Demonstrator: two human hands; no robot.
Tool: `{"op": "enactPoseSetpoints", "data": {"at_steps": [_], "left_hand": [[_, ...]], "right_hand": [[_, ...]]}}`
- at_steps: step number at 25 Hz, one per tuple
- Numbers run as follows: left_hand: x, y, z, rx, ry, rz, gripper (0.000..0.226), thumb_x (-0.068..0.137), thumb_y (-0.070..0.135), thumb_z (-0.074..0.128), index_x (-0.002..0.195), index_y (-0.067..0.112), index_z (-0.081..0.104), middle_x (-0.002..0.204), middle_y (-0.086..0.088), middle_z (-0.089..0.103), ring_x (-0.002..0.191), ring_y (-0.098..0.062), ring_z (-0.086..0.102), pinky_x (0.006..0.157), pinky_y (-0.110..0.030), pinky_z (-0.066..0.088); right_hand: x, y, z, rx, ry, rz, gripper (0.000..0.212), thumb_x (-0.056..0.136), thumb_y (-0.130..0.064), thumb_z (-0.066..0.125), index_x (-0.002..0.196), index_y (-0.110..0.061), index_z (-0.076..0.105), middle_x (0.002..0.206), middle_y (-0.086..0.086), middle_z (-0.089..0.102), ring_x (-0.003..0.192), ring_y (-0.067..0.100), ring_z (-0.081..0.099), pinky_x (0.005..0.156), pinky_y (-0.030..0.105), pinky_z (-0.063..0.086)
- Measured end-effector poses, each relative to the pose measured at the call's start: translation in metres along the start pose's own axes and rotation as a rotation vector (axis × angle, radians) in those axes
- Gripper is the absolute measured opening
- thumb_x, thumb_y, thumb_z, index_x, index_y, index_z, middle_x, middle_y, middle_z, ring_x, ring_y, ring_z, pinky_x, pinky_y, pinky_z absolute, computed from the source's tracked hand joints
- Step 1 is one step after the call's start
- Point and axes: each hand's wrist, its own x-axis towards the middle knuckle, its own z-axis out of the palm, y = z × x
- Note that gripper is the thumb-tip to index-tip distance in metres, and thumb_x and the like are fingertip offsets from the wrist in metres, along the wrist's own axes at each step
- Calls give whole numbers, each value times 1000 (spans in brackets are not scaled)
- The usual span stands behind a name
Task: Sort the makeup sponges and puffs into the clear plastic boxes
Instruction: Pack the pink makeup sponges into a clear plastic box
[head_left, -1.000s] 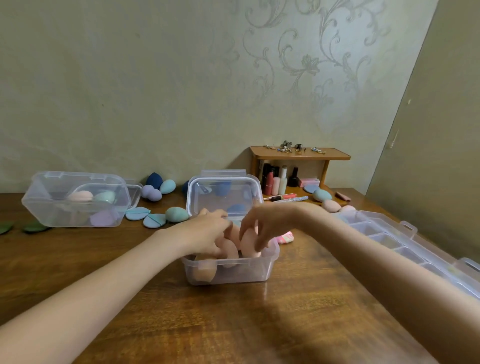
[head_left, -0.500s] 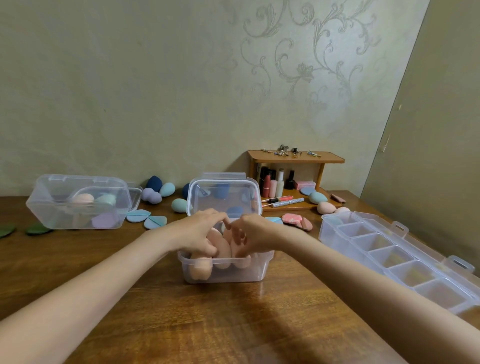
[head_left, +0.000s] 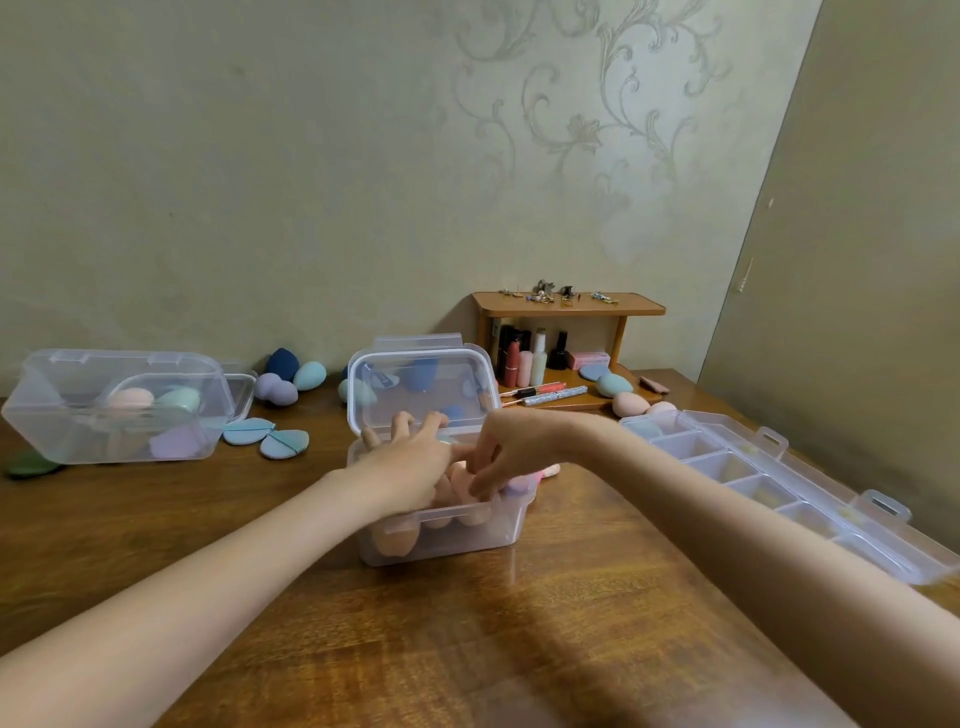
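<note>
I saw both hands over the open clear box (head_left: 470, 540) mid-worktop (head_left: 519, 634). My left hand (head_left: 410, 462) lay with fingers spread, holding nothing; my right hand (head_left: 506, 452) curled its fingers round a peach sponge (head_left: 462, 480). Which way the sponge pointed I could not tell. Patterned wallpaper (head_left: 571, 130) rose behind.

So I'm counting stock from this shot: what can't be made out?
- Head view: the sponges in the middle box can't be counted; the left hand and right hand cover them.
- Sponges behind its raised lid: blurred.
- Left box: contents hazy through plastic.
- Trinkets on the small shelf: too small.
</note>
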Motion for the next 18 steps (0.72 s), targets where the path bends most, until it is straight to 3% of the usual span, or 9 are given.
{"op": "enactPoseSetpoints", "data": {"at_steps": [2,4,6,7,9,11,12,14,18], "left_hand": [[6,4,-2,-4,-45,1,50,93,15,45,133,44,40,152,-2,14,138,-36,11,109,-65,17],[14,7,-5,12,-68,-12,42,92,23,48,129,43,42,148,-4,20,135,-36,18,108,-65,21],[20,10,-7,60,-91,-11,39,90,29,54,125,39,44,144,-5,22,133,-37,21,107,-62,26],[23,11,-8,87,-100,0,39,89,28,56,125,38,45,144,-6,22,132,-38,21,108,-61,26],[27,15,-8,124,-100,14,39,87,27,59,123,36,46,143,-7,21,132,-40,20,108,-60,26],[32,15,-9,137,-101,25,37,86,28,60,121,36,48,141,-7,22,132,-40,21,106,-59,29],[33,14,-10,140,-110,31,36,86,30,61,119,36,49,139,-7,23,131,-40,21,104,-58,30],[35,13,-10,148,-123,37,36,85,32,61,119,36,49,138,-9,23,131,-39,20,102,-56,32],[34,11,-6,169,-83,47,36,86,33,60,119,36,49,139,-8,23,130,-38,22,101,-55,33]], "right_hand": [[-11,10,-17,169,6,16,21,91,-20,57,96,-4,68,94,10,71,73,8,64,72,17,53],[-13,35,-41,327,278,84,21,93,-19,54,87,-3,67,87,11,71,71,12,66,71,20,56],[-4,75,-55,198,585,244,25,94,-18,51,79,-4,65,79,10,67,71,18,64,62,21,52],[2,97,-57,85,629,337,25,94,-18,49,81,-3,65,80,11,65,75,22,62,60,23,49],[17,132,-50,-107,502,527,31,95,-26,46,102,-1,63,101,13,63,97,29,59,79,33,48],[26,154,-36,-220,358,720,44,95,-40,42,122,-8,54,129,11,53,125,31,43,104,44,36],[28,161,-32,-220,325,795,50,94,-47,40,130,-12,47,138,11,46,133,31,33,109,46,29],[27,168,-30,-161,313,873,59,94,-52,37,141,-17,34,146,10,37,140,29,20,111,45,22],[31,176,-30,-69,341,870,62,93,-54,35,142,-17,30,143,10,38,136,27,25,111,41,26]]}}
